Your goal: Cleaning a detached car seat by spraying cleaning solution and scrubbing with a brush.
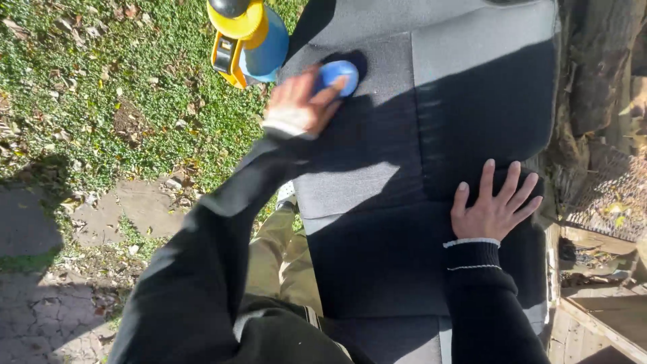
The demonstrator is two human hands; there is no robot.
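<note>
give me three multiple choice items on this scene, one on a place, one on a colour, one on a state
1. Where does the spray bottle stand?
A. on the grass beside the seat
B. on the seat cushion
C. in the right hand

2. What colour is the brush in the left hand?
A. red
B. blue
C. green

3. How is the right hand?
A. clenched in a fist
B. gripping a cloth
C. flat, fingers spread on the seat

Answers:
1 A, it stands on grass left of the seat.
2 B, blue shows between the fingers.
3 C, the open palm rests on the fabric.

Left hand (296, 104) motion-blurred; sprayer (246, 37) top cropped.
</note>
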